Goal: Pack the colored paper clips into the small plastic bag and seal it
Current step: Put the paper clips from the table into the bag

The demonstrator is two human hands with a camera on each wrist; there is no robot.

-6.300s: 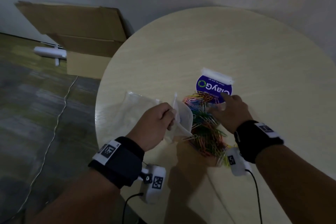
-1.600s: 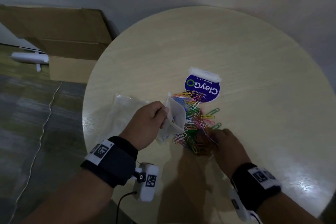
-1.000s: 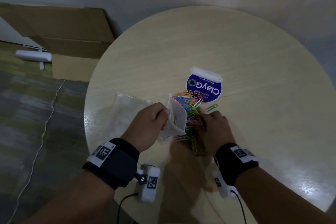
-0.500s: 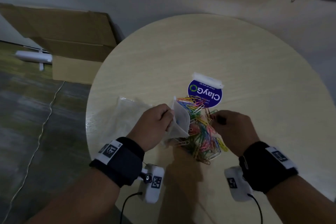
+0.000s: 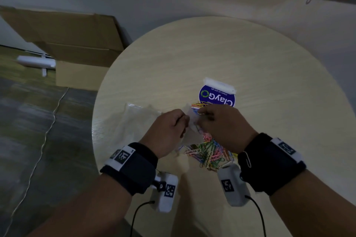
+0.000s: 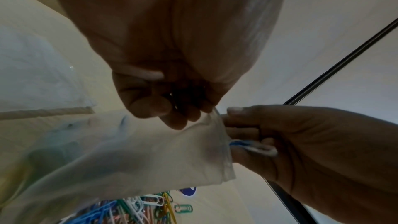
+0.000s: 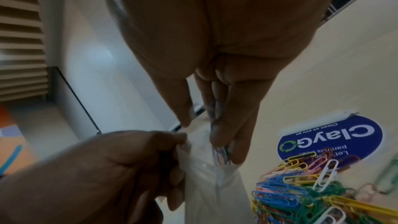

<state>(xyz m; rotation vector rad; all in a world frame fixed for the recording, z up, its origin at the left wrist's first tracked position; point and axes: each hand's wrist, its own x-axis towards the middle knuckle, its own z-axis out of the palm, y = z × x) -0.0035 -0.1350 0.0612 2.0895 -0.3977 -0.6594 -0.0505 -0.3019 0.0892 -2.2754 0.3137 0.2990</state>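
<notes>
Here, left hand [image 5: 169, 131] pinching bag [image 7: 212, 192] rim, right hand [image 5: 221, 127] fingers pinching clips [image 7: 219, 155] at mouth

Far half and right side of the round worktop [image 5: 250, 54] lie bare: open room for a hand. Near middle is crowded: paper clip pile [image 5: 210, 153] btwn the wrists, round blue ClayGo sticker [image 5: 216, 96] flat just beyond, clear plastic bags [image 5: 134, 121] flat at left. Cardboard box [image 5: 77, 50] on the floor beside the worktop's left edge.
</notes>
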